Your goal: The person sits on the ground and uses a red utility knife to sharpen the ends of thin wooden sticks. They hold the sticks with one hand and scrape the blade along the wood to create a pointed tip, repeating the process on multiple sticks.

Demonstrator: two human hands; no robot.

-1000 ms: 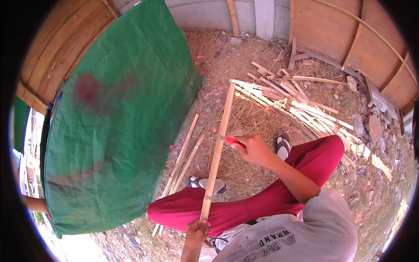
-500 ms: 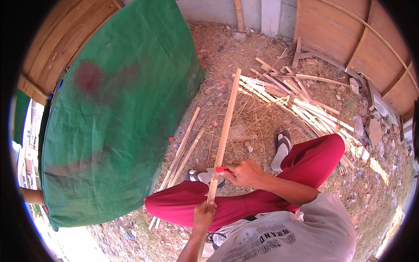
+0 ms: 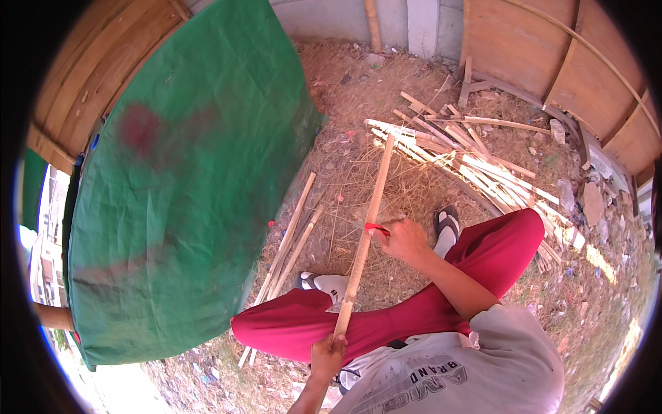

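A long bamboo strip (image 3: 358, 268) slants up and away from my lap, its far end over the dry grass. My left hand (image 3: 327, 356) is closed around the strip's near end, close to my left thigh. In my right hand (image 3: 407, 241) is a red-handled knife (image 3: 376, 229), set against the strip past its middle. Its blade is hard to make out at this moment. My fingers are wrapped round the handle and hide part of it.
Several cut bamboo strips (image 3: 496, 181) lie heaped at the right. More loose strips (image 3: 289, 238) lie beside my left foot. A large green tarp (image 3: 186, 200) stands at the left. Wooden panels (image 3: 524, 41) and a grey wall (image 3: 324, 19) border the littered, straw-covered ground.
My right hand has slid the knife farther up along the strip, away from me. The strip's far end has dropped nearer and swung slightly right; my left hand keeps its grip.
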